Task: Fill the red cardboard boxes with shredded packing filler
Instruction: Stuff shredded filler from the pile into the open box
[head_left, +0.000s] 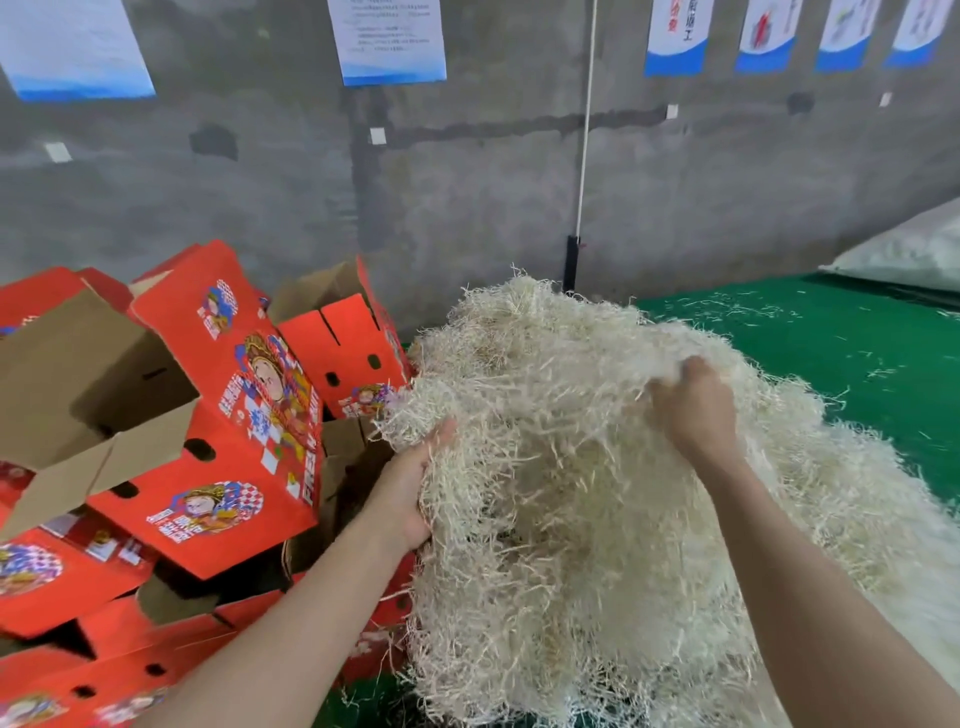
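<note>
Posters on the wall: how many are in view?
6 posters: one top left, one top centre, four in a row top right. More may lie outside the frame.

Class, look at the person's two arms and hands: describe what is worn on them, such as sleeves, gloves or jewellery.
The left forearm and right forearm are bare to the frame's edge: no sleeves show. The left hand and right hand wear no gloves; neither wrist carries a watch or band. The shredded filler hides most fingers, so rings cannot be ruled out.
</note>
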